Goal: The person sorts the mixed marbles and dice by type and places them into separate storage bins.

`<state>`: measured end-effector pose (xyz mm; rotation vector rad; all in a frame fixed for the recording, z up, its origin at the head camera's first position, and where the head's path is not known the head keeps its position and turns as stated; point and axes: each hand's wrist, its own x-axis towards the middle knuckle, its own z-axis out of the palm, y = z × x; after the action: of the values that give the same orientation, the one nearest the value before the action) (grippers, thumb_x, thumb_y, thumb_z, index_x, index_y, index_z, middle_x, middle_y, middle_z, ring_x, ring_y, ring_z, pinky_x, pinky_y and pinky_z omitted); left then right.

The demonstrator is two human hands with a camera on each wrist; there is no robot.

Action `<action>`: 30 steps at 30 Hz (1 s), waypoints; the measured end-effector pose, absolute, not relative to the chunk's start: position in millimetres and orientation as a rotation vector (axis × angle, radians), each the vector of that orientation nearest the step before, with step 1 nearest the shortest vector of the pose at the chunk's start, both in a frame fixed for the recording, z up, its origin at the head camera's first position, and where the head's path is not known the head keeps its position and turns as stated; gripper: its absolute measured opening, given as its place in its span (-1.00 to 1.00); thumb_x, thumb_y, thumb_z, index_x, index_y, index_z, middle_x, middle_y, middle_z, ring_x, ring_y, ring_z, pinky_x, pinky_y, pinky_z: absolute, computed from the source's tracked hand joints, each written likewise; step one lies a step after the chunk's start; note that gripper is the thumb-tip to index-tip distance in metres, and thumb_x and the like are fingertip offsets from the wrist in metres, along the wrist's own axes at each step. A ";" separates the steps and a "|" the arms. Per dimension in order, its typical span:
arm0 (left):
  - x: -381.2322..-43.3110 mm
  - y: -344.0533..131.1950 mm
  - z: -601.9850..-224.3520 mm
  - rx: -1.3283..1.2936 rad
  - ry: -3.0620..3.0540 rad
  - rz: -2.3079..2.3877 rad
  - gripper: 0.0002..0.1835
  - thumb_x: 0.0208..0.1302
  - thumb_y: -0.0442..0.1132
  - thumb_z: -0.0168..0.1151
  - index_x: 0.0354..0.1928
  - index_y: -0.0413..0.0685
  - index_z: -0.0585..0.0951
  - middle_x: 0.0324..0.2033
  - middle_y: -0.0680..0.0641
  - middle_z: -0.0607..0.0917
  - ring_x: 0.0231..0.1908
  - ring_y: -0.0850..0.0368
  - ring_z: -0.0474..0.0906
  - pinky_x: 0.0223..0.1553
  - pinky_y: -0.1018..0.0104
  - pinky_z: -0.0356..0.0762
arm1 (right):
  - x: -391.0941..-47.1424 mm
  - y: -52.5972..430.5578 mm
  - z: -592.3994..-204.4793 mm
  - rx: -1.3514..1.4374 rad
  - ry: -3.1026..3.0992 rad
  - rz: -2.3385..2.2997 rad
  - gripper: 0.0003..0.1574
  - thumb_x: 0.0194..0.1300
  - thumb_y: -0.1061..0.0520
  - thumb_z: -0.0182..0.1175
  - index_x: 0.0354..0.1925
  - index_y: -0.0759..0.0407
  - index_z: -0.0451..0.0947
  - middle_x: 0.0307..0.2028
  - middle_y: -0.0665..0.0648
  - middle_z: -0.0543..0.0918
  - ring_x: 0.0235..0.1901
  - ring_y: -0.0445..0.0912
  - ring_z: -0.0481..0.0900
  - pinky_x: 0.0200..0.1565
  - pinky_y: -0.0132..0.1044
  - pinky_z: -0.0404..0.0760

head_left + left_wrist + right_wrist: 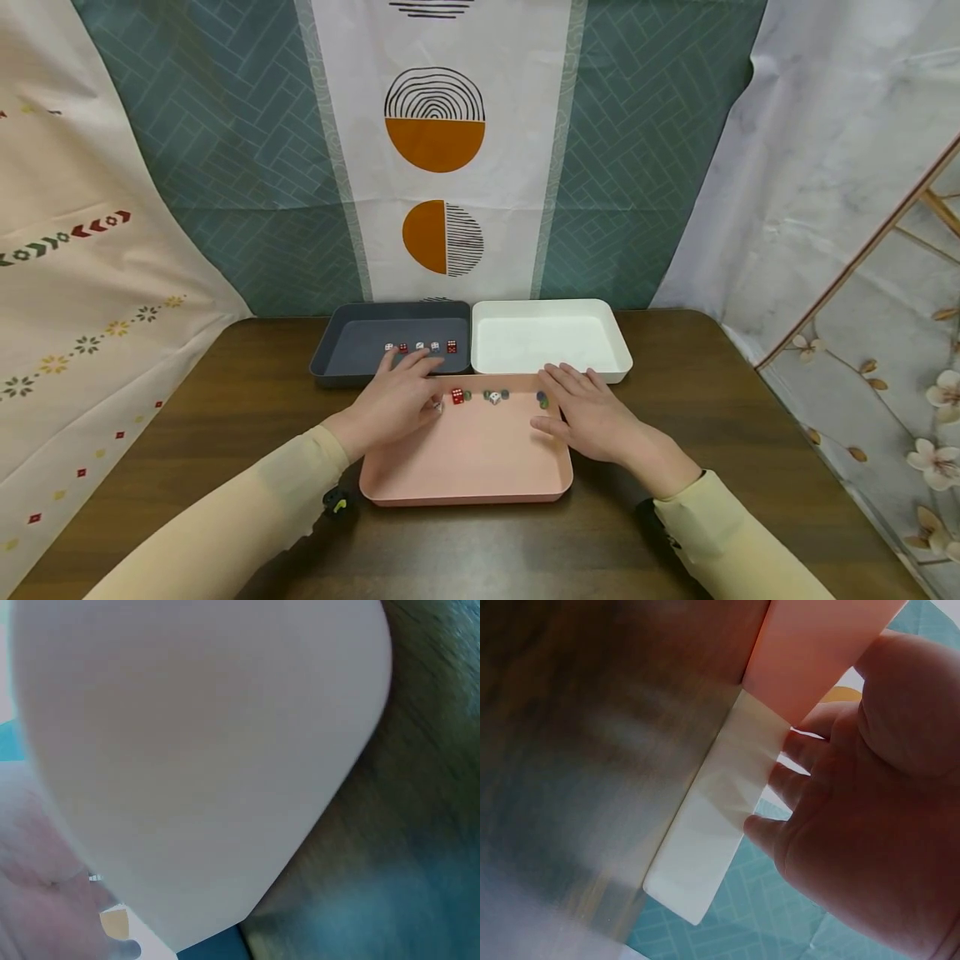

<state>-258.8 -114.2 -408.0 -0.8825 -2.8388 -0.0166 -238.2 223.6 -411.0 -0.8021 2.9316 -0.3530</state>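
My left hand [393, 402] is over the far left corner of the pink tray [465, 467], fingers spread toward the dark grey tray [352, 337]. Beside its thumb lies a white die [438, 406], partly covered. Farther right along the pink tray's back wall are a red die [457, 396], a white die [494, 398] and several small glass beads [506, 394]. My right hand [596, 421] rests at the pink tray's far right corner, its fingers straight toward the white tray [551, 333]. Near its thumb are blue and green beads [542, 399].
Inside the dark grey tray, several red and white dice stand in a row, among them a red die [452, 347]. The two back trays sit side by side against the pink tray on a brown wooden table [247, 400]. A patterned cloth [442, 250] hangs behind.
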 end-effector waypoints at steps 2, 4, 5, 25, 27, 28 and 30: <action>-257.6 -115.0 -405.0 -0.884 -2.834 -0.028 -0.90 0.35 -0.12 0.64 -0.19 0.17 0.85 0.46 -0.20 0.61 0.57 -0.32 0.34 0.51 -0.62 0.03 | -238.0 223.7 -410.9 -0.798 2.928 -0.358 0.08 0.69 -0.35 0.11 0.75 0.29 0.09 0.72 0.32 0.14 0.72 0.26 0.01 0.64 0.36 -0.11; -256.8 -116.8 -402.2 -0.887 -2.829 -0.036 -0.89 0.34 -0.12 0.64 -0.16 0.15 0.86 0.46 -0.20 0.60 0.58 -0.32 0.33 0.52 -0.61 0.02 | -238.4 223.8 -411.2 -0.794 2.926 -0.360 0.08 0.69 -0.36 0.10 0.75 0.29 0.08 0.72 0.32 0.14 0.72 0.26 0.01 0.64 0.36 -0.12; -256.7 -117.9 -401.2 -0.891 -2.823 -0.037 -0.87 0.34 -0.12 0.65 -0.14 0.15 0.86 0.47 -0.20 0.60 0.58 -0.32 0.33 0.53 -0.60 0.02 | -238.7 223.9 -411.4 -0.794 2.926 -0.360 0.08 0.69 -0.36 0.10 0.75 0.29 0.08 0.73 0.32 0.14 0.72 0.26 0.00 0.64 0.35 -0.12; -256.2 -144.1 -381.4 -0.870 -2.726 -0.079 -0.79 0.21 -0.28 0.72 -0.19 0.06 0.84 0.46 -0.27 0.58 0.58 -0.36 0.31 0.52 -0.62 0.02 | -239.6 224.4 -411.7 -0.808 2.935 -0.354 0.07 0.69 -0.33 0.12 0.74 0.30 0.10 0.72 0.33 0.15 0.72 0.27 0.02 0.64 0.37 -0.11; -256.2 -146.8 -379.4 -0.866 -2.718 -0.087 -0.79 0.21 -0.29 0.72 -0.20 0.05 0.83 0.47 -0.28 0.58 0.59 -0.36 0.30 0.52 -0.62 0.01 | -239.7 224.6 -411.7 -0.807 2.936 -0.351 0.07 0.69 -0.34 0.12 0.75 0.30 0.09 0.72 0.33 0.14 0.72 0.26 0.02 0.64 0.37 -0.11; -256.3 -148.1 -378.5 -0.865 -2.715 -0.091 -0.80 0.22 -0.29 0.72 -0.20 0.05 0.82 0.47 -0.28 0.57 0.59 -0.36 0.30 0.52 -0.62 0.01 | -239.7 224.6 -411.6 -0.805 2.936 -0.350 0.07 0.69 -0.34 0.12 0.75 0.30 0.09 0.72 0.32 0.14 0.72 0.26 0.02 0.64 0.36 -0.11; -256.6 -150.4 -377.0 -0.862 -2.713 -0.102 -0.80 0.22 -0.30 0.71 -0.21 0.05 0.82 0.48 -0.28 0.57 0.59 -0.37 0.29 0.52 -0.62 0.00 | -239.5 224.5 -411.1 -0.802 2.934 -0.352 0.07 0.69 -0.34 0.12 0.75 0.30 0.09 0.72 0.32 0.14 0.72 0.26 0.01 0.64 0.36 -0.11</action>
<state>-256.6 -150.4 -377.0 -0.8619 -2.7134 -0.1016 -239.5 224.5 -411.1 -0.8025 2.9337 -0.3523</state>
